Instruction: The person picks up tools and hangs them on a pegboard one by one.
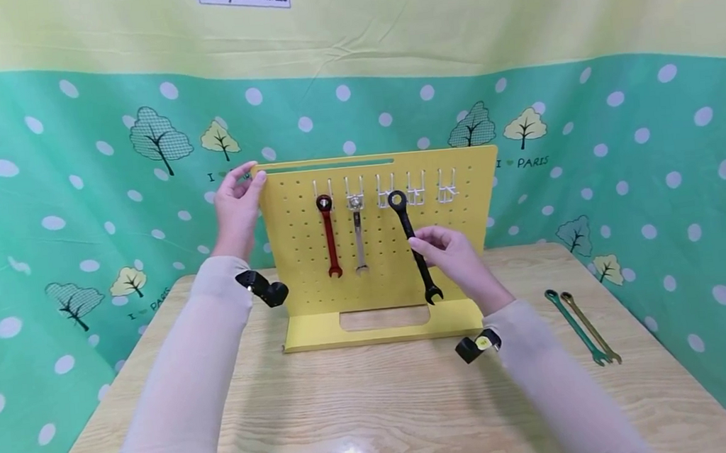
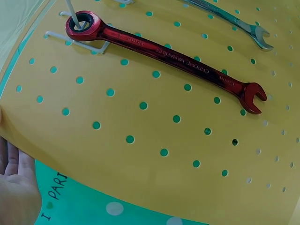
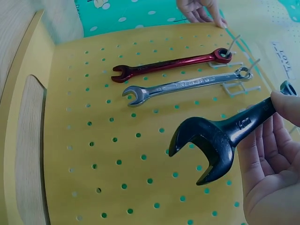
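Note:
My left hand (image 1: 237, 211) pinches the top left corner of a yellow pegboard (image 1: 311, 294), thumb in front and fingers behind. In my right hand (image 1: 451, 258) a black combination wrench (image 1: 422, 264) is pinched near its middle, ring end up and open end down. Its ring overlaps the white middle hook (image 1: 385, 182) in the head view. A red wrench (image 2: 173, 56) hangs by its ring on the leftmost hook. Beside it a silver wrench (image 3: 187, 84) hangs the same way on the second hook.
Two white hooks (image 1: 416, 195) to the right hold nothing. At the table's right side lie a green wrench (image 1: 576, 326) and a gold wrench (image 1: 591, 329) side by side. The board stands on its yellow base (image 1: 320, 338) on the wooden table (image 1: 416, 407), with a patterned cloth (image 1: 302, 103) behind.

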`<state>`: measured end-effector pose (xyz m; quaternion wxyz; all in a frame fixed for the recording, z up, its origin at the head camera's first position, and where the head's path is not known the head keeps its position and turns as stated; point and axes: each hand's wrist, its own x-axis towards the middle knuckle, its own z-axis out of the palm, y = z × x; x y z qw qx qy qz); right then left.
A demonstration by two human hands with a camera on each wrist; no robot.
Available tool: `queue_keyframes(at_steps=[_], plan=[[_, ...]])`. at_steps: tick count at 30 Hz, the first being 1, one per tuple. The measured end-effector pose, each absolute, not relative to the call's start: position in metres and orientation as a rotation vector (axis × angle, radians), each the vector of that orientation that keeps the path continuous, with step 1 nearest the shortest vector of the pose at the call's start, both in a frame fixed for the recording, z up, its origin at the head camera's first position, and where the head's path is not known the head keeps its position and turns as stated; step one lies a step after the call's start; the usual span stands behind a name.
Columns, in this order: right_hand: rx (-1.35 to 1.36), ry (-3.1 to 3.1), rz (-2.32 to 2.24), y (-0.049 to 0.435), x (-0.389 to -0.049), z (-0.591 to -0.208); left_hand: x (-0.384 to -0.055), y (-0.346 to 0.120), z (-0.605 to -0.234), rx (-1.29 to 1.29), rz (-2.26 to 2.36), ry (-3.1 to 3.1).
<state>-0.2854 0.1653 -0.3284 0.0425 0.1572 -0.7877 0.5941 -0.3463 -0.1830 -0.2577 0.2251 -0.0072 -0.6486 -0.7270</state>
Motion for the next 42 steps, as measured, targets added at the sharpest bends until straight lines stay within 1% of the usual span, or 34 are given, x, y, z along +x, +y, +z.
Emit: queue_keyframes(at_steps=[14,29,42], plan=[[0.419,-2.425,1.888,0.153,-0.301,-0.339,-0.345,-0.182,-0.256,-0.003,-2.014,-1.801],[0.37,-2.431,1.963,0.139,-0.332,-0.352,-0.346,-0.182,-0.258,-0.018,-2.007,-1.791],[0.322,-2.428,1.97,0.136,-0.334,-0.35,-0.345,-0.182,-0.259,-0.035,-2.0,-1.779]])
